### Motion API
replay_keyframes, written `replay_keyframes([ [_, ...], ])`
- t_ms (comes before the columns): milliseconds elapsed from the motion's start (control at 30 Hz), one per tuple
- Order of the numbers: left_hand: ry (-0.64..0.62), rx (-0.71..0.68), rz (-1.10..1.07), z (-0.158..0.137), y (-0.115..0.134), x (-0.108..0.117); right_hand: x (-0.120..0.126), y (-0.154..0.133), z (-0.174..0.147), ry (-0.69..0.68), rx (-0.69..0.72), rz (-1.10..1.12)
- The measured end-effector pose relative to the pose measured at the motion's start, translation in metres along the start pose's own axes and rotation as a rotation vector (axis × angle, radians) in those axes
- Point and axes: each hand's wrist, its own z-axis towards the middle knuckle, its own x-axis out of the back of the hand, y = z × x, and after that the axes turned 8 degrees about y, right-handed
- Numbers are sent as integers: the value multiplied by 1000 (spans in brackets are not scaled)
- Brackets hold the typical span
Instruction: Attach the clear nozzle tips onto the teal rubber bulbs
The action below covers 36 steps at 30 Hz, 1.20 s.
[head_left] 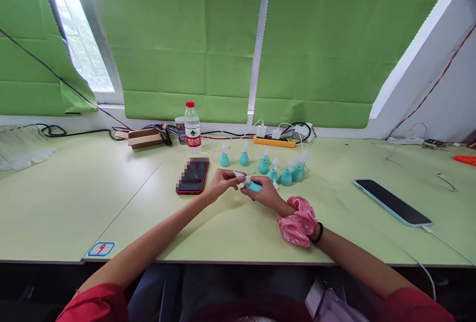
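Over the table's middle, my right hand is wrapped round a teal squeeze bulb, lying on its side with its neck toward my left hand. My left hand pinches a small whitish nozzle right at that neck. Whether the two parts touch is too small to tell. Several more teal bulbs with clear pointed tips stand upright just beyond my hands, among them a bulb on the left and another bulb nearer the right hand. A loose clear piece lies beside the fingers.
A red-cased phone lies left of my hands. Behind it stand a water bottle and a printed cup. An open cardboard box and an orange power strip sit at the back. A charging phone lies right, its cable trailing.
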Motion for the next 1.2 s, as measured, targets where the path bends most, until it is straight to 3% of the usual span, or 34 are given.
replay_keyframes([
  [233, -94, -101, -11, -2, 6, 0, 1, -2, -5, -223, -172, 305],
  [367, -109, -122, 1, -3, 8, -1, -3, -1, -7, -238, -207, 427],
  [500, -97, -120, 25, -5, 8, -6, -6, 0, -4, -176, -156, 445],
  [633, -22, -170, 72, -3, 9, -6, -2, 0, -2, -34, 22, 237],
  [800, 463, -319, 267, 10, 3, 11, 11, 3, 0, 222, 378, -170],
  [867, 554, -375, 399, 15, -3, 19, 15, 6, 1, 252, 481, -301],
  [1000, 461, -373, 581, 19, -16, 26, 16, 17, 7, 241, 525, -471],
  [1200, 386, -452, 685, 16, -17, 24, 9, 37, 11, -16, 279, -631],
])
